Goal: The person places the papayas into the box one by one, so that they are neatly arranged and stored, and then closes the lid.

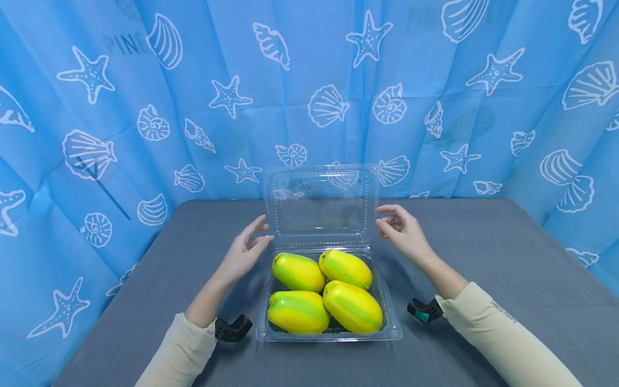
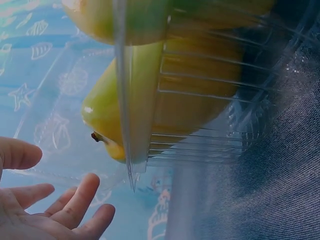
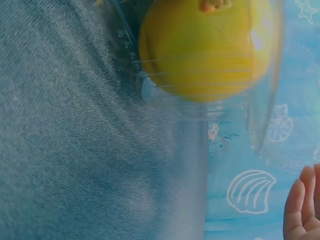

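Note:
A clear plastic clamshell container [image 1: 329, 337] stands on the table, its hinged lid [image 1: 316, 207] raised at the back. Several yellow-green papayas [image 1: 297, 312] lie in two rows in its base. Beside the lid's left edge is my left hand [image 1: 244, 252], thumb and fingers spread with nothing between them. My right hand [image 1: 405, 234] is at the lid's right edge, its fingers lightly bent and holding nothing. Whether either set of fingertips touches the lid, I cannot tell. The left wrist view shows a papaya [image 2: 100, 105] through the container's side; only some right fingers [image 3: 295, 205] show in the right wrist view.
A grey cloth [image 1: 193, 231] covers the table. Behind and around it hangs a blue curtain [image 1: 300, 70] printed with white shells and starfish. Black wrist devices [image 1: 233, 329] are worn on both wrists, at either side of the container.

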Available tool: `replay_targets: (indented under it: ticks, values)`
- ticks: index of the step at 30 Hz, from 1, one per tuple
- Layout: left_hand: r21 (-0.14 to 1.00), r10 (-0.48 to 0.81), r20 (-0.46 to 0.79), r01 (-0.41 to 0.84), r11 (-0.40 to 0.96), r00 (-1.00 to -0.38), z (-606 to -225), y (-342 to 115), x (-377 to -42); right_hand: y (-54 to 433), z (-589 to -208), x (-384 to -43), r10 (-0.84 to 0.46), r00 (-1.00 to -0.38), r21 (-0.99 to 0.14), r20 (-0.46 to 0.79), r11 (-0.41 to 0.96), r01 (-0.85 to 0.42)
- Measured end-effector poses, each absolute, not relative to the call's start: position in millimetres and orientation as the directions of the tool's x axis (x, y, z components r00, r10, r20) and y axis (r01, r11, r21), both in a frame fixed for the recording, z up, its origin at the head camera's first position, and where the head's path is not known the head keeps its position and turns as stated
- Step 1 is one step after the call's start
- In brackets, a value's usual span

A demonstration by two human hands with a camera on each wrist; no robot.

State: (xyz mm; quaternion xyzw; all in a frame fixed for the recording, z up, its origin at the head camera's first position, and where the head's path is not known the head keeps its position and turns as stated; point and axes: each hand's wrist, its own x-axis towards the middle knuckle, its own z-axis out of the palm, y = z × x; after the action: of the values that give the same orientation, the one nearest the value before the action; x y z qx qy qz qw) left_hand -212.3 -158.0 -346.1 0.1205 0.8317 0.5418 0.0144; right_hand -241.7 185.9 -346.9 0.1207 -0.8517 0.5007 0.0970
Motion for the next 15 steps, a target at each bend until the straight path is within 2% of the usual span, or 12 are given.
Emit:
replay_targets:
  ticks: [15]
  values:
    - [0.92, 0.229, 0.139, 0.211, 0.331, -0.964, -347.6, -162.0, -212.4, 192.3, -335.4, -231.2, -0.162, -0.975, -0.871, 0.155, 0.443, -0.212]
